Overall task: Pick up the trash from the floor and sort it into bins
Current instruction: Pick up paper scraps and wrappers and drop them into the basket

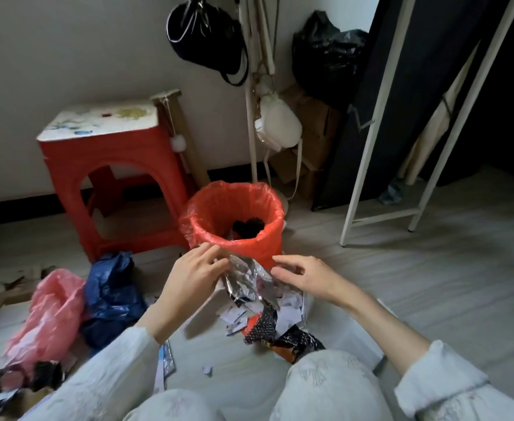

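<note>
My left hand (pixel 193 273) pinches the top edge of a crumpled silver foil wrapper (pixel 246 279) just in front of the bin. My right hand (pixel 302 275) hovers at the wrapper's right side, fingers relaxed and spread, holding nothing. The bin (pixel 267 238) has a red plastic liner and something dark lies at its bottom. Below the wrapper, a pile of torn paper scraps (pixel 289 311) and a black-and-orange snack bag (pixel 283 338) lie on the floor between my knees.
A red plastic stool (pixel 109 177) stands left of the bin. A blue plastic bag (pixel 112 293) and a pink plastic bag (pixel 52 311) lie on the floor at left, with more litter at the bottom left. A white rack frame (pixel 380 147) stands at right.
</note>
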